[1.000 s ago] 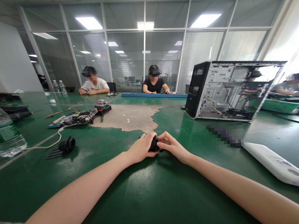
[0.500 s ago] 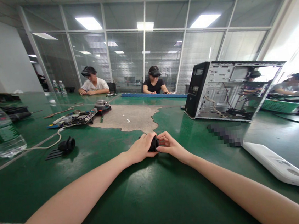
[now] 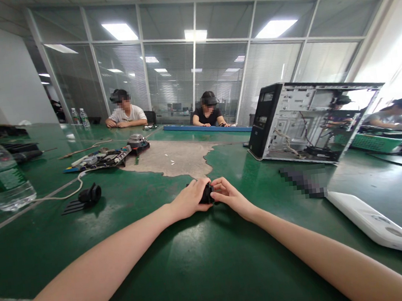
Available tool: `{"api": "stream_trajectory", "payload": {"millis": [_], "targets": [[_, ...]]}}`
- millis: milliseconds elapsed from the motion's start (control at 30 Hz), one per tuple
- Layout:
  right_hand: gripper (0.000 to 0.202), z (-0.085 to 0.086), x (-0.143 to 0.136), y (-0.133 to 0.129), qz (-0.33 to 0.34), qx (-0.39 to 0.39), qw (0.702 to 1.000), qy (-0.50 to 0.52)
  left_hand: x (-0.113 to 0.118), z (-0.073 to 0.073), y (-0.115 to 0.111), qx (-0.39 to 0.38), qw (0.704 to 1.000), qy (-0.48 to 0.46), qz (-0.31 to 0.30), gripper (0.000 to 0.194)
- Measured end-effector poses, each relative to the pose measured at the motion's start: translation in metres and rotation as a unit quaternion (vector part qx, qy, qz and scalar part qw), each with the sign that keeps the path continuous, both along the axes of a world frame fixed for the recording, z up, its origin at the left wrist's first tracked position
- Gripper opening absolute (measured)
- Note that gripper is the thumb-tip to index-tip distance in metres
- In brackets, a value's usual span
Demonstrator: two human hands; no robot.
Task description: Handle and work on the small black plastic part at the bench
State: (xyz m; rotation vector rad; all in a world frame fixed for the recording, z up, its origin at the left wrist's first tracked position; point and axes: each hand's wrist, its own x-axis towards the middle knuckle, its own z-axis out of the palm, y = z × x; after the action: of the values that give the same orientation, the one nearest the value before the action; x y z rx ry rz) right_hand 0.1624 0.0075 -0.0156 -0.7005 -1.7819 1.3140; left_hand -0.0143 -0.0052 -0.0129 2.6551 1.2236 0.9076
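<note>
Both hands meet over the green tabletop (image 3: 182, 248) around a small black part (image 3: 206, 195). My left hand (image 3: 190, 198) is wrapped over its left side, fingers on top and thumb below. From the right, my right hand (image 3: 229, 196) pinches the part's edge between thumb and fingertips. Much of the part is covered by the fingers, so I cannot make out its exact kind. To the left lies a separate black piece (image 3: 90, 194), with a round end and several thin prongs.
A circuit board (image 3: 97, 159) with a fan-like cooler (image 3: 137, 142) lies ahead left. An open computer case (image 3: 302, 125) stands right, near a white power bank-like block (image 3: 377, 220). A water bottle (image 3: 2, 176) is at far left. Two people (image 3: 209, 113) sit opposite; another sits right.
My right thumb and fingertips have shifted slightly on the edge of the black part. My left hand and the things on the table look unchanged.
</note>
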Motion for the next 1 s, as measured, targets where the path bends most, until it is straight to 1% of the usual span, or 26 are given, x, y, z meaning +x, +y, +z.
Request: {"api": "stream_trajectory", "payload": {"millis": [133, 333, 533, 833, 1000], "targets": [[0.029, 0.0021, 0.0005, -0.0010, -0.003, -0.008, 1.000, -0.006, 0.0002, 0.0002, -0.0001, -0.005, 1.000, -0.001, 0.001, 0.058], [0.035, 0.0052, 0.0007, -0.0035, 0.023, 0.001, 1.000, 0.010, -0.0006, -0.0011, 0.0000, -0.003, 1.000, 0.004, 0.005, 0.061], [0.024, 0.0037, 0.0000, -0.0031, -0.006, 0.000, 1.000, 0.008, -0.0002, -0.0023, 0.0016, 0.000, 1.000, 0.000, 0.000, 0.060], [0.030, 0.0004, 0.0011, -0.0005, -0.012, -0.007, 1.000, -0.006, 0.0000, -0.0005, 0.0000, -0.006, 1.000, -0.007, -0.003, 0.058], [0.033, 0.0033, 0.0010, -0.0017, 0.009, 0.002, 1.000, 0.003, 0.0001, 0.0002, -0.0005, -0.013, 1.000, -0.011, -0.001, 0.058]]}}
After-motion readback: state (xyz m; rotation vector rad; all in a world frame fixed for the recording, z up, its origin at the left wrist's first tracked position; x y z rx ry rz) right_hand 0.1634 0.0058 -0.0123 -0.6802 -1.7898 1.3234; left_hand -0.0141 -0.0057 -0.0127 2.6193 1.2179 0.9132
